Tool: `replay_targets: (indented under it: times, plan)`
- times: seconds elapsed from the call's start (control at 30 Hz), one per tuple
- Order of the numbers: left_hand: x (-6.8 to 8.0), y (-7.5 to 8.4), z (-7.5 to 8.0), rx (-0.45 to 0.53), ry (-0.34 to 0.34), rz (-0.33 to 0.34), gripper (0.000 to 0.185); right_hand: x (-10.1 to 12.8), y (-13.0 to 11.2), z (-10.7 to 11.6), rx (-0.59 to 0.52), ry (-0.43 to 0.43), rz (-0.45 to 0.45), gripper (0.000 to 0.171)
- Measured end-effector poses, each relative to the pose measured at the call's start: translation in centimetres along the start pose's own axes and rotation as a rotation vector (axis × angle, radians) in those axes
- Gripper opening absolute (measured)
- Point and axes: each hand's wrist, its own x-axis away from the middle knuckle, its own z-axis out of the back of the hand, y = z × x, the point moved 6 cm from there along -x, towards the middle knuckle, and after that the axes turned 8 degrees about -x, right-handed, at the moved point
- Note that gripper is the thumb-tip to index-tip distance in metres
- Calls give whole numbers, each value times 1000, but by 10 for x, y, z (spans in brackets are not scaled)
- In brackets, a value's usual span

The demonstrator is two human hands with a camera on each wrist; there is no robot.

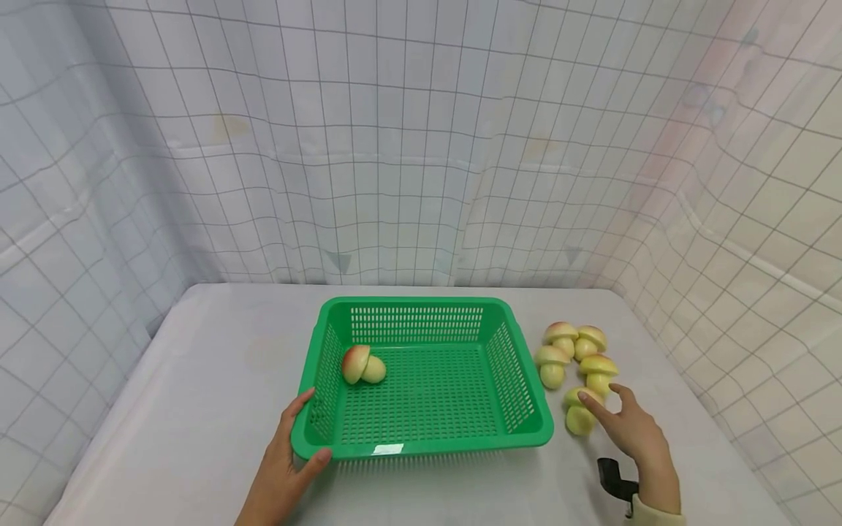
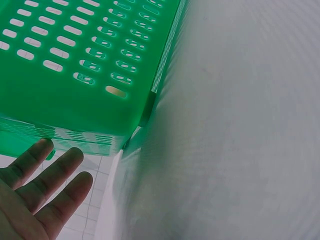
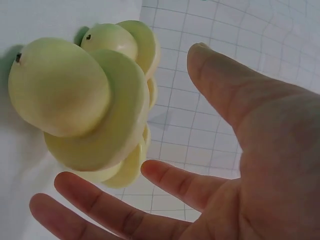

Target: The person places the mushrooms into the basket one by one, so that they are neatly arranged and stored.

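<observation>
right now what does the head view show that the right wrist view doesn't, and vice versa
Only the head view shows the green basket, the mushroom inside it and the left hand at its near left corner. Only the right wrist view shows small dark specks on two stems. Both show the right hand, the yellowish mushroom nearest it, others beyond that, the white surface under them and the grid-patterned cloth.

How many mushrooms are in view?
6: one mushroom inside the green basket; right of it on the table, back pair, middle pair, front one by the right hand.
</observation>
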Motion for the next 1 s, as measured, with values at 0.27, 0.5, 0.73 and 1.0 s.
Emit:
replay_targets:
  times: [0.27, 0.5, 0.73, 1.0]
  plan:
    - [0, 0, 0, -8, 0, 3, 80, -3, 5, -9, 5, -11, -4, 98]
    - [0, 0, 0, -11, 0, 8, 80, -6, 9, -14, 6, -4, -11, 96]
    - [0, 1, 0, -17, 5, 8, 80, -9, 13, -18, -5, 17, -18, 96]
    - [0, 2, 1, -27, 4, 10, 80, -10, 14, -20, -28, 49, -29, 97]
